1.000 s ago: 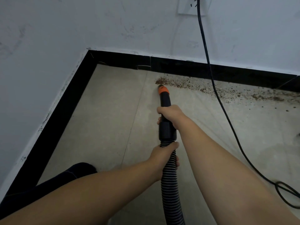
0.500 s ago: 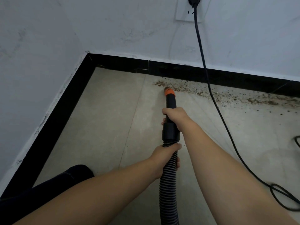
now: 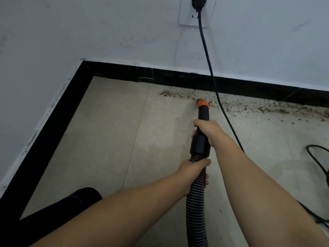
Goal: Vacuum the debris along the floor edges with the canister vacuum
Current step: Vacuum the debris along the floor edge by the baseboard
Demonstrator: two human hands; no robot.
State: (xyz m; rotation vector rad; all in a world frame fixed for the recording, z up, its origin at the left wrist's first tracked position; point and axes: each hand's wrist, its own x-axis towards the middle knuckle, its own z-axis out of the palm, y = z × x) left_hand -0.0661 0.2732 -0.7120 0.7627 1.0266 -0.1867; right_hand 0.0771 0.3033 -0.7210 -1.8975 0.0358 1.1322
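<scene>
The right hand (image 3: 207, 130) grips the black vacuum nozzle (image 3: 203, 118), fingers curled round its tube just above the wider collar, while the left hand (image 3: 193, 172) is wrapped round the ribbed hose (image 3: 196, 211) directly below that collar. The nozzle's orange tip (image 3: 202, 104) rests in the band of brown debris (image 3: 249, 106) that lies along the black baseboard (image 3: 178, 77) on the grey floor (image 3: 115, 139). A black power cord (image 3: 210, 68) hangs from the wall socket (image 3: 195, 13) and crosses the debris just right of the tip.
</scene>
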